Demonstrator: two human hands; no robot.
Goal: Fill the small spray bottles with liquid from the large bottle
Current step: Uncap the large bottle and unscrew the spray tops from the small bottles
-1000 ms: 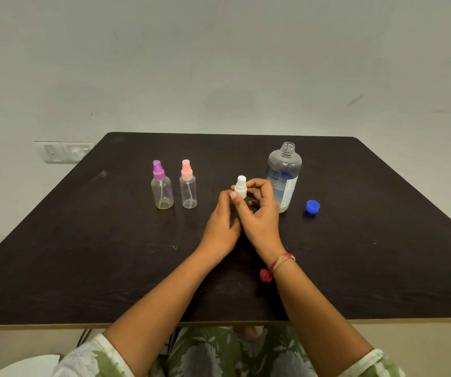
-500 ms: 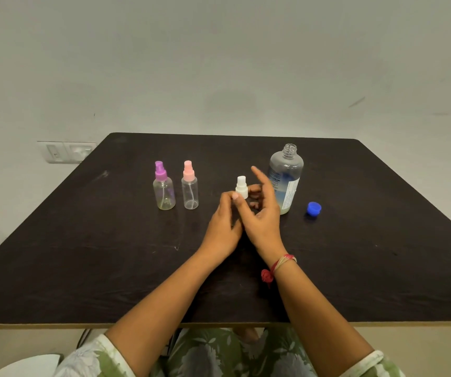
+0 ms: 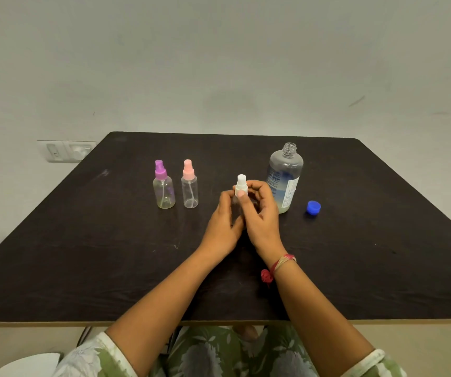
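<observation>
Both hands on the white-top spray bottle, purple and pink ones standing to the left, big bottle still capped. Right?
Not quite: the large bottle is uncapped; the head view shows its open threaded neck and the blue cap lying on the table beside it. The rest holds: both hands, left hand and right hand, on the white-top spray bottle, purple-top bottle and pink-top bottle standing left.

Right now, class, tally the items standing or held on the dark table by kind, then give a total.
Small spray bottles: 3, purple-capped, pink-capped, white-capped held in both hands
Large bottle: 1
Blue cap: 1
Total: 5
</observation>
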